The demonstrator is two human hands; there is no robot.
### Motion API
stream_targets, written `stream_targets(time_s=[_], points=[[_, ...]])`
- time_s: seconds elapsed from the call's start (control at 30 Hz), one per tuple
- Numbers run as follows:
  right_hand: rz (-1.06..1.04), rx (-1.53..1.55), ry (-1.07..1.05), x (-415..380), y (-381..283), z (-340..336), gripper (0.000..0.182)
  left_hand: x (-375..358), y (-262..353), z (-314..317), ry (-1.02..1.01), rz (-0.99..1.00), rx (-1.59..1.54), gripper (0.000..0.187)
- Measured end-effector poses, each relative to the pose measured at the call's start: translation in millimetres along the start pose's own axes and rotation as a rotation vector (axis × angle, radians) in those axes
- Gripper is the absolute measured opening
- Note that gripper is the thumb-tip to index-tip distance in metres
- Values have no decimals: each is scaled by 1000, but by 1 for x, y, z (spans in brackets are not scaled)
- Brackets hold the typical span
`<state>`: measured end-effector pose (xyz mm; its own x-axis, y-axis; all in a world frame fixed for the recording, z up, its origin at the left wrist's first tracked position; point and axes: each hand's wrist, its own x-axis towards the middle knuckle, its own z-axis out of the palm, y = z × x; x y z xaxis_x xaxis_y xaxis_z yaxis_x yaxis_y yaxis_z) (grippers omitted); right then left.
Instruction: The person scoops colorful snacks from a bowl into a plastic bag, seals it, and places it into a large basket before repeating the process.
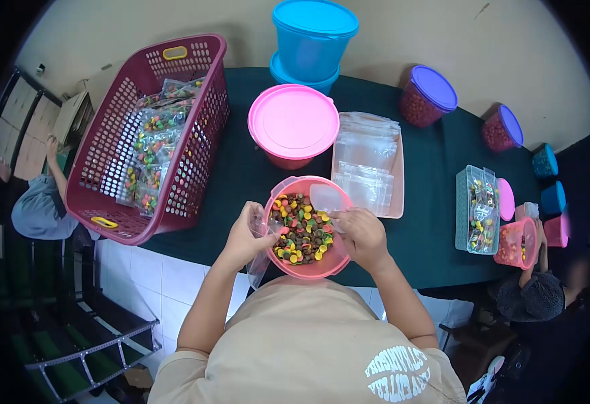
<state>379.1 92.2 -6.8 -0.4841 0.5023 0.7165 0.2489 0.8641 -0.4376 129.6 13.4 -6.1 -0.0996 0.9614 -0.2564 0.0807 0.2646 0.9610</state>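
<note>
A pink tub (pixel 328 264) full of small coloured and brown candies (pixel 301 232) sits at the near edge of the dark green table (pixel 429 229). My left hand (pixel 244 232) holds a clear plastic bag (pixel 260 259) against the tub's left rim. Over the tub's right side, my right hand (pixel 362 232) grips a translucent scoop (pixel 326 198) that hovers above the candies.
A maroon basket (pixel 204 128) of filled candy bags stands at the left. A lidded pink tub (pixel 293 122), blue tubs (pixel 314 37) and a tray of empty bags (pixel 367 165) lie behind. Another person (pixel 537 293) works at the right beside a teal basket (pixel 461 209).
</note>
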Motion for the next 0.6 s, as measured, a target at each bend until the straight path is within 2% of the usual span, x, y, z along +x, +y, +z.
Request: stream_targets(time_s=[0.07, 0.1, 0.17, 0.2, 0.27, 0.3, 0.37, 0.5, 0.6], points=[[7, -32, -198, 3, 7, 1, 19, 0, -3, 2, 18, 27, 34, 45], [12, -31, -199, 0, 12, 5, 19, 0, -4, 4, 28, 58, 67, 45], [-64, -40, -361, -7, 25, 13, 13, 1, 1, 10, 89, 7, 99, 42], [-68, -36, -364, -9, 23, 11, 13, 1, 3, 13, 150, -42, 133, 40], [252, -122, -378, -21, 12, 4, 14, -1, 0, 16, 165, -15, 102, 40], [246, -117, -385, -25, 6, -2, 14, -2, -1, 18, 180, -32, 15, 40], [435, -97, -347, -29, -7, -13, 16, -5, -3, 20, 205, -51, -76, 41], [571, 9, -341, -44, -34, -18, 19, -9, 6, 25, 192, -76, -132, 45], [560, 33, -313, -47, -49, -21, 21, -8, 14, 32, 180, -76, -147, 50]])
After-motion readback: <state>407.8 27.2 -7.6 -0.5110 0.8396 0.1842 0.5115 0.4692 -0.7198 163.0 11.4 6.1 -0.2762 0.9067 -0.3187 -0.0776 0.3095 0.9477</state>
